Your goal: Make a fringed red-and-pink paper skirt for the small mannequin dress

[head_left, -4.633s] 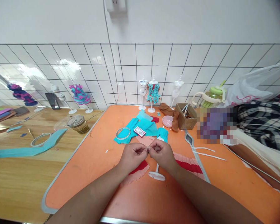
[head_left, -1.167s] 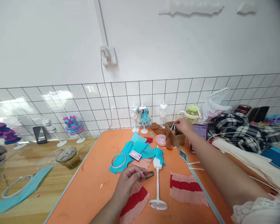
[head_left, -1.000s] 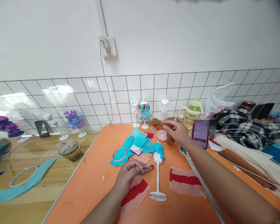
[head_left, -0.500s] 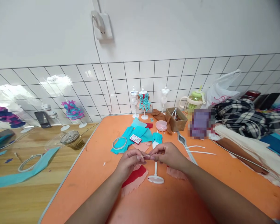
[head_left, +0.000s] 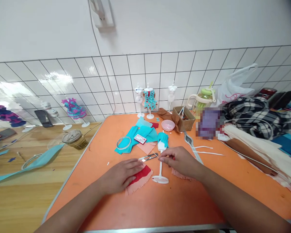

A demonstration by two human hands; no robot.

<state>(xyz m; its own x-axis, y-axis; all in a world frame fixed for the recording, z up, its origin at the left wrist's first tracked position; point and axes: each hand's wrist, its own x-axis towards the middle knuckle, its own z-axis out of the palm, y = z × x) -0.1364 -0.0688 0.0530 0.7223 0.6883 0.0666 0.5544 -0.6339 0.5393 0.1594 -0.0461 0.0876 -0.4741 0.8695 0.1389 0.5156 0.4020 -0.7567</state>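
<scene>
My left hand [head_left: 122, 174] lies palm down with its fingers stretched out over a red and pink cloth piece [head_left: 142, 178]. Just past its fingertips is a pair of small metal scissors [head_left: 149, 157], flat on the orange table. My right hand [head_left: 180, 161] is pinched beside the stem of a small white dress form [head_left: 160, 170]; something thin and pale shows at its fingertips, too small to name. Turquoise cloth [head_left: 163, 139] wraps the form's upper body. Another pink cloth piece [head_left: 181, 174] lies partly under my right hand.
Turquoise cloth [head_left: 131, 134] carries a ring [head_left: 123, 143] and a small white and red box [head_left: 140, 139]. Behind stand a pink bowl [head_left: 168, 125], a cardboard box [head_left: 188, 122] and several dress forms. A lidded drink cup [head_left: 75, 139] stands left; fabric strips [head_left: 247, 139] lie right.
My hands have come apart. The left has moved left and down, opening out over the red and pink cloth, and the scissors now show. The right stays pinched by the dress form.
</scene>
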